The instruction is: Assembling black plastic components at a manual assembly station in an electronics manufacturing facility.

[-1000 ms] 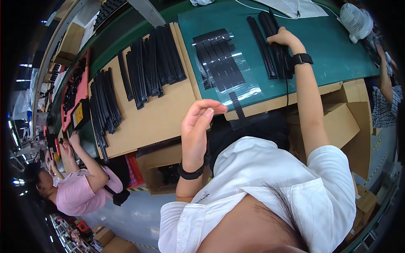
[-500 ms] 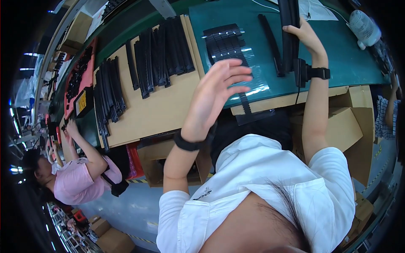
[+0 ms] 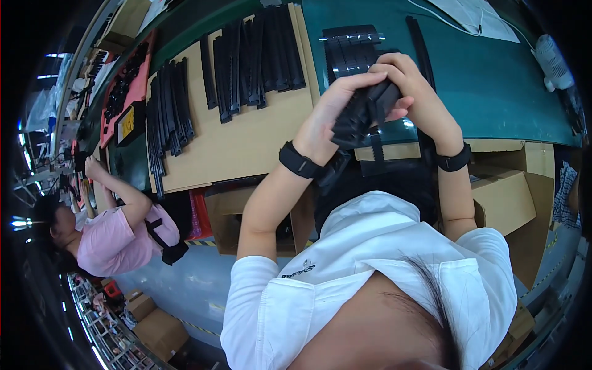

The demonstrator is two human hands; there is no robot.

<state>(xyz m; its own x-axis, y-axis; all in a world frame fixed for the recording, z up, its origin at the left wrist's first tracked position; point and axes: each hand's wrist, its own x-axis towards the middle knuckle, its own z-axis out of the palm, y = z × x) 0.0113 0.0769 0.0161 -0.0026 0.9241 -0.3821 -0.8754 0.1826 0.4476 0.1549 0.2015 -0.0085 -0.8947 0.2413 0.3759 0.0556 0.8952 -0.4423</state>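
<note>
A bundle of long black plastic strips (image 3: 353, 126) is held in front of my body, its near end tilted toward me. My left hand (image 3: 328, 111) is closed round its left side, and my right hand (image 3: 416, 95) grips it from the right with fingers bent over the top. Just beyond the hands, a row of short black pieces on clear film (image 3: 350, 44) lies on the green table mat. A single black strip (image 3: 421, 46) lies beyond my right hand. The bundle's far part is partly hidden by my fingers.
Rows of black strips (image 3: 256, 61) rest on a cardboard sheet (image 3: 216, 145) to the left. A co-worker in pink (image 3: 114, 240) sits further left beside a pink tray (image 3: 145, 58). A white fan (image 3: 554, 61) stands at the far right. Open cardboard boxes (image 3: 502, 200) sit under the table.
My right hand has brought the black strips nearer and to the left. My left hand, open and empty before, has closed on the bundle. The head view has shifted slightly.
</note>
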